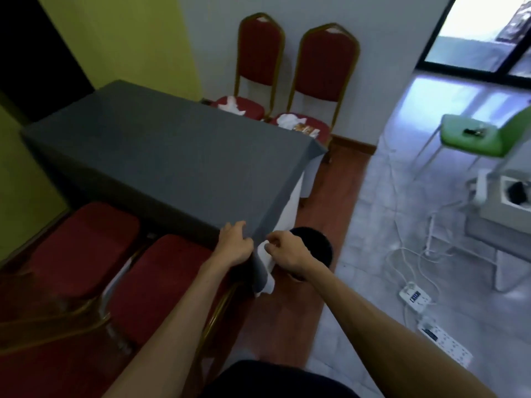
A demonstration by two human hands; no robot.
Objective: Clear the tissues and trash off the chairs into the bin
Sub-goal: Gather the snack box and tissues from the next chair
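My left hand (pixel 234 244) grips the near corner of the grey tablecloth (pixel 161 162). My right hand (pixel 287 255) pinches a white tissue (pixel 265 264) beside that corner, just above the black bin (pixel 319 245), which my right hand partly hides. Two red chairs stand at the far side of the table. The left one (pixel 253 106) carries a crumpled white tissue (pixel 230 104). On the right one (pixel 319 127) lie a white tissue (pixel 290 120) and some wrappers (pixel 306 129). Two red chair seats (pixel 161 282) close to me show nothing on them.
A green chair (pixel 471 136) with a small dark object stands at the right. White cables and power strips (pixel 415 297) lie on the grey tiled floor. A white-framed piece of furniture (pixel 505 202) is at the far right. A glass door is at the top right.
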